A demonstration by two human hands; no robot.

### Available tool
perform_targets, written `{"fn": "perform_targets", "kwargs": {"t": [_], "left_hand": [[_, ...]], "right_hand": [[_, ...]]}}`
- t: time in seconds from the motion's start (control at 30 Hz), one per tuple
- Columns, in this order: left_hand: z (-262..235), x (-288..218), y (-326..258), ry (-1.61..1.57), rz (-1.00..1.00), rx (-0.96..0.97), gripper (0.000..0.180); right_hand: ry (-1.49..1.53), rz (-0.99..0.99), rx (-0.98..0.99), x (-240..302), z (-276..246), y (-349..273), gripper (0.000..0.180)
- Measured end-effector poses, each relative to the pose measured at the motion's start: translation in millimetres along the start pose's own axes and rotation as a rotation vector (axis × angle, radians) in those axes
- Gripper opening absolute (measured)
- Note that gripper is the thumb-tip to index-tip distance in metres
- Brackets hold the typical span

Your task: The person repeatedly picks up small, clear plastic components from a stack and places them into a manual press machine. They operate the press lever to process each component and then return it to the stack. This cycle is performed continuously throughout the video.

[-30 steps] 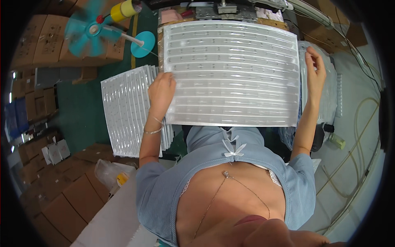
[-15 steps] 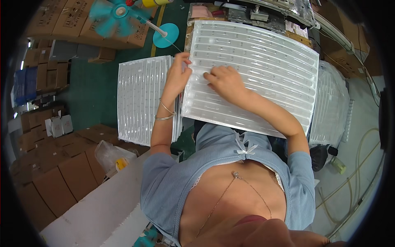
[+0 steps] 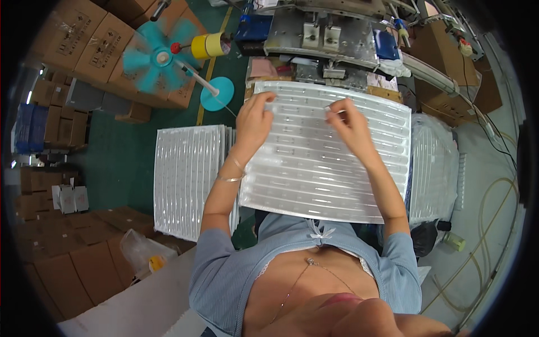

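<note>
A large whitish ribbed tray (image 3: 314, 174), with rows of small marks or parts in its channels, lies in front of me. Its near edge reaches my lap. At the far left corner of the tray is my left hand (image 3: 254, 124), fingers bent inward over the edge; what they pinch, if anything, is too small to tell. My right hand (image 3: 352, 128) hovers over the far middle of the tray, thumb and fingertips drawn together. Any small piece between those fingertips cannot be made out.
More ribbed trays (image 3: 188, 174) are stacked at the left, and plastic-wrapped ones (image 3: 432, 168) stand at the right. Beyond the tray sits a metal machine (image 3: 323, 42). A turquoise fan (image 3: 163, 58) spins at the far left, near brown cartons (image 3: 84, 45). Hoses (image 3: 485, 241) lie at right.
The view has tilted toward the machine. Along the tray's left edge, my left hand has shifted to the far corner. My right hand has moved away from me and rightward, its fingertips now drawn together.
</note>
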State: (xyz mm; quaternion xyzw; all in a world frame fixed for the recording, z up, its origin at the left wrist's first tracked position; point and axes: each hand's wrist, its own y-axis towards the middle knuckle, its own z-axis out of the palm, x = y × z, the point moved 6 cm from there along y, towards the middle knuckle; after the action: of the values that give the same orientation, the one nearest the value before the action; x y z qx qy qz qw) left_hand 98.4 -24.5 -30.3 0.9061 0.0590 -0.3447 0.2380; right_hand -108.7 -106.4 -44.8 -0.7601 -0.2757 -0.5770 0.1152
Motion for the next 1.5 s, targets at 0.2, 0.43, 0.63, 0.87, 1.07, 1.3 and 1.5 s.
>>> {"fn": "perform_targets", "kwargs": {"t": [0.2, 0.43, 0.63, 0.87, 1.07, 1.3, 1.5], "left_hand": [[42.6, -50.5, 67.5, 0.138, 0.136, -0.144, 0.031], [97.7, -103.2, 173.2, 0.501, 0.32, -0.15, 0.042], [81.5, -126.8, 170.3, 0.379, 0.448, -0.158, 0.03], [7.8, -65.9, 67.8, 0.029, 0.165, -0.016, 0.032], [-21.0, -18.5, -29.5, 0.249, -0.066, 0.129, 0.028], [14.0, 20.7, -82.6, 0.519, 0.179, 0.406, 0.03], [-7.2, 17.4, -77.7, 0.259, -0.129, 0.305, 0.03]], "right_hand": [[-0.185, -0.203, -0.468, 20.2, -97.7, 2.5, 0.016], [-0.288, -0.224, -0.54, 26.6, -132.4, 37.1, 0.022], [-0.305, -0.432, -0.613, 43.8, -112.3, 103.9, 0.018], [-1.209, -0.37, -0.624, 45.8, -94.0, 157.2, 0.021], [-0.945, -0.632, -0.832, 52.0, -102.8, 98.8, 0.021], [-0.774, -0.493, -0.023, 10.2, 28.2, -34.7, 0.026], [-0.68, -0.559, 0.211, -4.1, 92.7, -68.2, 0.027]]}}
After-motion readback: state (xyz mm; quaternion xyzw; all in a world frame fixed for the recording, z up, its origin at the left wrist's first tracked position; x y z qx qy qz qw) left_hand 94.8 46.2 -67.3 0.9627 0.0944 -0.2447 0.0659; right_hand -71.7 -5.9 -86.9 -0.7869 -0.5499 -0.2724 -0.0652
